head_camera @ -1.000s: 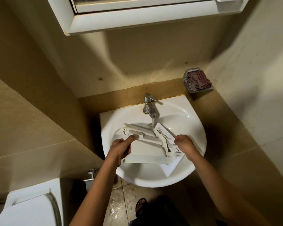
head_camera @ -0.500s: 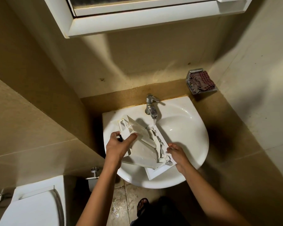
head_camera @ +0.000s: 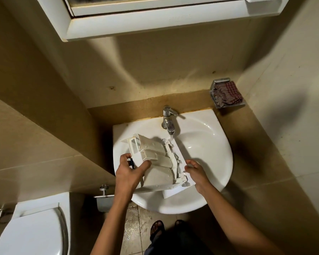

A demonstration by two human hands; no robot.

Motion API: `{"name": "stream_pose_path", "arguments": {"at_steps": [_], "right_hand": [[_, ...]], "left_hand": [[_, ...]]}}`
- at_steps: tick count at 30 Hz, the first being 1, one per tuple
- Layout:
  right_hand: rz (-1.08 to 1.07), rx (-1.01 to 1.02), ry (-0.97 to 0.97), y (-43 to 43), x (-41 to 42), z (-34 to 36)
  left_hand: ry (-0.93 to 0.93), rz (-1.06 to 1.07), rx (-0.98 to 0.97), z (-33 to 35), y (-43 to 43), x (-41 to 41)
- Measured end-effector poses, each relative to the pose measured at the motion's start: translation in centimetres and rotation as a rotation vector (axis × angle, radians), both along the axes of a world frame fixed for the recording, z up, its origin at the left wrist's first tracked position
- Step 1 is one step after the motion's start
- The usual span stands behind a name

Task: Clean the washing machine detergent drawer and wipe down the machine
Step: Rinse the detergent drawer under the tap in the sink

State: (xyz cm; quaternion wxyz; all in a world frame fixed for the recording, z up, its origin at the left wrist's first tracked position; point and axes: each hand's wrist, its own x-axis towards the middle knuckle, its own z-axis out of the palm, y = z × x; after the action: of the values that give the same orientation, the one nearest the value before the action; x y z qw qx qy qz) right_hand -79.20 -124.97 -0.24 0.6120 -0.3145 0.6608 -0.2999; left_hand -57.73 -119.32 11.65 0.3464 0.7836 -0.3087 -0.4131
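Both hands, left (head_camera: 130, 173) and right (head_camera: 196, 171), grip the tilted drawer (head_camera: 156, 158) over the sink (head_camera: 221, 162).

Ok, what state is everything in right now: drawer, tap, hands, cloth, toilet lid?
Detergent drawer: held tilted over the sink.
Tap: running.
Left hand: grips drawer's side.
Right hand: holds its front panel.
Checked cloth: crumpled in wall dish.
Toilet lid: down.

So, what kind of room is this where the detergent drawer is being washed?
Most likely a small home bathroom. A white sink with a running tap stands against tiled walls, a toilet is at its left, and a white cabinet hangs above.
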Motion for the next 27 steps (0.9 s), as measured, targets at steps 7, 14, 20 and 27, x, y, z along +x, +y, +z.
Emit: {"name": "stream_pose_path", "arguments": {"at_steps": [7, 14, 20, 27], "right_hand": [[0.185, 0.022, 0.078, -2.0, -0.2, 0.0], [0.268, -0.12, 0.297, -8.1, 2.3, 0.9], [0.362, -0.168, 0.478, -11.2, 5.9, 2.2], [0.453, -0.236, 0.54, -11.5, 5.7, 1.1]], "left_hand": [[-0.097, 0.031, -0.029, -0.3, 0.3, -1.0], [-0.099, 0.053, -0.062, -0.3, 0.3, -1.4], [-0.051, 0.089, -0.036, -0.7, 0.2, -1.0], [-0.06, 0.077, -0.025, -0.2, -0.3, -0.9]]}}
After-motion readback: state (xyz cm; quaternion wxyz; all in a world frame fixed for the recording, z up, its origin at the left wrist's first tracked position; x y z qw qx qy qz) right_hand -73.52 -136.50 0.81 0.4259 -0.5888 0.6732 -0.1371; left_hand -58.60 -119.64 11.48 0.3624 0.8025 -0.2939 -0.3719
